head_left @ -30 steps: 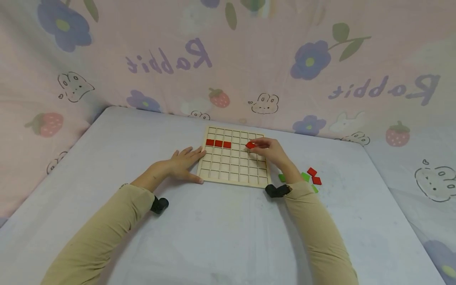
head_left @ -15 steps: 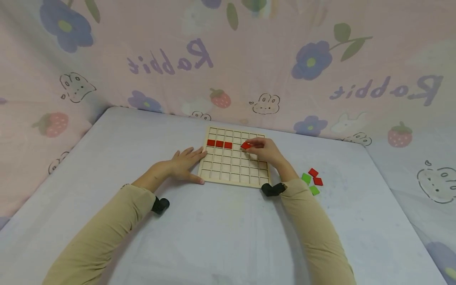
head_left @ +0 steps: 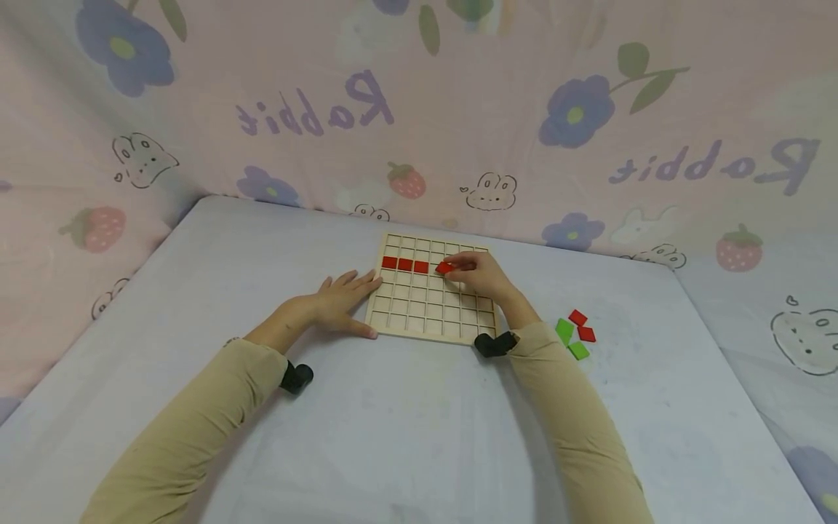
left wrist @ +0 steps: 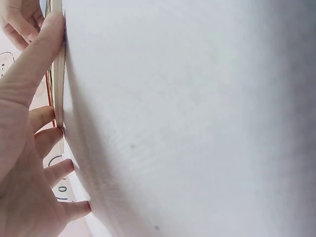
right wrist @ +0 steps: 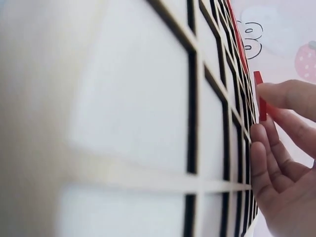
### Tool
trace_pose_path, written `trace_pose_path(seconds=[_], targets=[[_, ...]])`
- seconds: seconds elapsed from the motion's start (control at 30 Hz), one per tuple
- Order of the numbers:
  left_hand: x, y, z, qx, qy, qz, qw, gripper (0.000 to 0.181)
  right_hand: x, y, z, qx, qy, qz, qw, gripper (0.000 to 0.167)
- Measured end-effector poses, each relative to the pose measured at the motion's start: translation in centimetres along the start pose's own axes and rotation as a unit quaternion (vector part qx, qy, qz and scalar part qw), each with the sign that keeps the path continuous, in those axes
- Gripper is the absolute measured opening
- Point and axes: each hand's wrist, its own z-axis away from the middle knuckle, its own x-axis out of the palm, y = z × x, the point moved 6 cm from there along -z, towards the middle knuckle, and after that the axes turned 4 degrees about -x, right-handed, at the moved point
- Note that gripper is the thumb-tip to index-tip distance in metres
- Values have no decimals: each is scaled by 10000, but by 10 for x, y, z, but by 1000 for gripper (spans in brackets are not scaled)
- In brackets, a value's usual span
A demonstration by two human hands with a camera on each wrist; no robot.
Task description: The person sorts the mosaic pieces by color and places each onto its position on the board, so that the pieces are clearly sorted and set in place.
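Note:
A light wooden grid board [head_left: 433, 338] lies flat on the white-covered table. Three red square tiles [head_left: 405, 265] sit side by side in one row at its left. My right hand [head_left: 483, 275] pinches another red tile [head_left: 444, 268] between thumb and fingers, tilted just above the same row; in the right wrist view this tile [right wrist: 260, 96] appears edge-on, off the grid. Spread flat, my left hand [head_left: 340, 304] touches the board's left edge with thumb and fingertips. Its thumb [left wrist: 42, 57] lies along the board's side in the left wrist view.
Right of the board, beside the right sleeve, lie loose tiles: two red [head_left: 586, 334] and green ones [head_left: 579, 351]. A patterned curtain [head_left: 419, 94] rises behind the table's back edge. Dark wrist-worn devices [head_left: 297, 378] hang below both wrists.
My right hand has moved left along the row with the pinched red tile, closer to the three placed tiles. The left hand stays at the board's edge.

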Motion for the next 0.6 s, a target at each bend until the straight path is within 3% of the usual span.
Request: trace_pose_path(seconds=[0.6], targets=[[1,0,0,-31,7,-49,10000,99,2,-5,-1,255,-159,306,9991,35]])
